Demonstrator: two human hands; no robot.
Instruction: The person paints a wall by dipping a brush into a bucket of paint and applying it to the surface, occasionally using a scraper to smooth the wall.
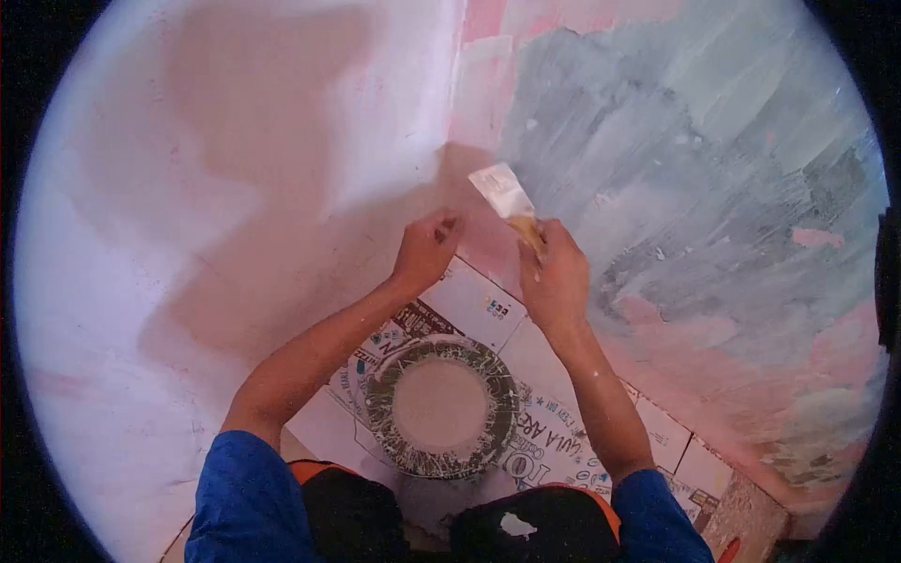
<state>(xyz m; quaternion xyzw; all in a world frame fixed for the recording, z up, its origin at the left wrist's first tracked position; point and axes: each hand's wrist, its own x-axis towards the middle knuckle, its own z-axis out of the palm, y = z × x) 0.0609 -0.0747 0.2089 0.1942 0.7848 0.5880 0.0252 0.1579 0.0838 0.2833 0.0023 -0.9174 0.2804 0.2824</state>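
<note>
My right hand (556, 281) grips the wooden handle (527, 233) of a putty knife, its wide pale blade (503, 190) pointing up and left toward the corner of the walls. To the left, my left hand (430, 248) is raised with its fingers curled in, and nothing shows in them. Below both hands a round bucket (378, 399) stands between my knees, its rim and inner wall streaked with pale dried material. Inside it is a smooth pale mass (441, 403).
On the right, a pink wall (657, 328) carries broad grey-white smears (648, 159). The left wall (394, 75) is pale, with my shadow across it. Printed cardboard sheets (554, 375) cover the floor. A brown board (746, 521) lies at the lower right.
</note>
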